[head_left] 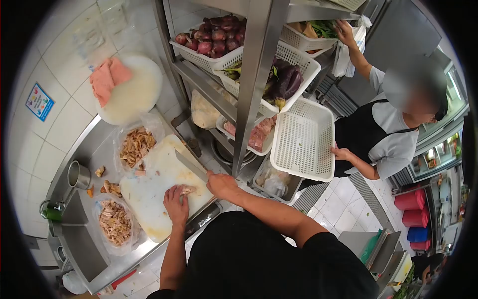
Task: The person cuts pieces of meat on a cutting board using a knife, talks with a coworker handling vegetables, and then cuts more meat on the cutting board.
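Note:
A white cutting board [149, 199] lies on the steel counter. On its right part my left hand [176, 203] presses its fingers on a small piece of meat [187, 190]. My right hand [222, 186] is wrapped round the handle of a knife [189, 165], whose blade points up and left over the board, beside the meat and apart from it. Left of the board are a clear bag of cut brown pieces [137, 147] and a second bag of paler cut pieces [115, 223], with a few loose pieces between them.
A steel sink [82, 239] and a metal cup [78, 175] are at the left. A pink cloth [107, 79] lies on a round white board [144, 89]. To the right stands a rack [256, 79] with vegetable baskets. Beyond it, a co-worker [378, 119] holds a white basket [304, 139].

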Demonstrator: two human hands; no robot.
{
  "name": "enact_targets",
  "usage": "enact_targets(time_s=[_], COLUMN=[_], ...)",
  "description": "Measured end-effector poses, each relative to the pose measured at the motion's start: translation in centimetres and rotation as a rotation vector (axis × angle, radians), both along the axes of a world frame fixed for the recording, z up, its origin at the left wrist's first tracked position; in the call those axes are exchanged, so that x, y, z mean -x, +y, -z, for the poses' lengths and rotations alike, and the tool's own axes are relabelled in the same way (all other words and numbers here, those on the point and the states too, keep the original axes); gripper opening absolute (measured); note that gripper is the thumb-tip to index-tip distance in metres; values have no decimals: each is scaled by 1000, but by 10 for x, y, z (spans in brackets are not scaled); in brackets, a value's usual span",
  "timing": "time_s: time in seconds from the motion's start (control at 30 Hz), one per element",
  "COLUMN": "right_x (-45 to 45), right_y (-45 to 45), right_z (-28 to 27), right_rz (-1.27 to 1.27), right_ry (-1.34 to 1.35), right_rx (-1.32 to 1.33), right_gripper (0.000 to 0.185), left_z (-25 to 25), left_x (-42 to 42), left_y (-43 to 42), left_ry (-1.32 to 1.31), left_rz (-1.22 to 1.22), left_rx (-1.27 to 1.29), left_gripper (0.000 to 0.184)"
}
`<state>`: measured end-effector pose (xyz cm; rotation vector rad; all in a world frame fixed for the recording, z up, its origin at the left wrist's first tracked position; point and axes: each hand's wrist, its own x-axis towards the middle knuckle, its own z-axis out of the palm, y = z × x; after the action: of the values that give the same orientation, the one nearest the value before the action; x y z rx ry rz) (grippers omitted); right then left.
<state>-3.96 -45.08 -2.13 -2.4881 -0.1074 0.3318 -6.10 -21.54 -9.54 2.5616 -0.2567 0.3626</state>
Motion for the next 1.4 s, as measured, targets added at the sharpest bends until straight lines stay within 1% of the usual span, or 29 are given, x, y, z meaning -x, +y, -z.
enact_targets(time_s=[0.17,0.23,0.37,0.47,0.5,0.57,0.63,0.67,0.73,0.8,0.83,0.9,0.97,1.03,1.17,1.23,1.27,1.37,1.4], right_x=[-2,-1,5,5,5,5,5,4,4,4,2,7,5,4,13,16,18,15,14], right_y=[2,4,4,5,6,7,9,9,6,10,10,11,10,5,1,2,1,-1,1], right_z=[1,0,-3,10,10,10,7,6,14,21,21,-1,-1,-5,-27,-22,-18,-8,-15], right_rz=[-17,-17,-10,3,7,10,21,32,34,24,14,44,43,-2,-57,-74,-67,-119,-126], right_ry=[-8,-21,-57,-103,-104,-64,-34,-5,-13,0,21,42,51,49,2,-12,-26,-82,-81], right_rx=[8,7,7,-27,-22,7,11,17,42,75,85,90,94,87,70,85,100,148,153], right_gripper=[29,29,29,26,26,27,28,29,29,32,33,35,36,35,33,31,30,27,27], left_z=[-4,-3,6,2,-2,-4,-4,-2,4,11,10,9,5,-1,-6,-6,-6,-5,-4], left_x=[0,-1,14,20,21,21,21,20,16,15,15,16,15,16,21,22,21,16,14], left_y=[-2,-1,-16,-27,-29,-31,-25,-24,-23,-21,-21,-19,-19,-21,-21,-25,-26,-29,-30], left_ry=[-44,16,-6,-37,-48,-60,-38,-36,-108,-128,-125,-108,-93,-133,-107,32,-39,20,20], left_rz=[-5,36,98,97,63,27,96,89,118,116,105,98,52,87,24,33,49,36,29], left_rx=[-14,14,-36,-18,32,84,97,96,94,132,107,98,81,92,124,320,266,279,285], left_gripper=[41,41,40,41,40,40,37,37,33,32,32,31,31,32,29,26,23,21,21])
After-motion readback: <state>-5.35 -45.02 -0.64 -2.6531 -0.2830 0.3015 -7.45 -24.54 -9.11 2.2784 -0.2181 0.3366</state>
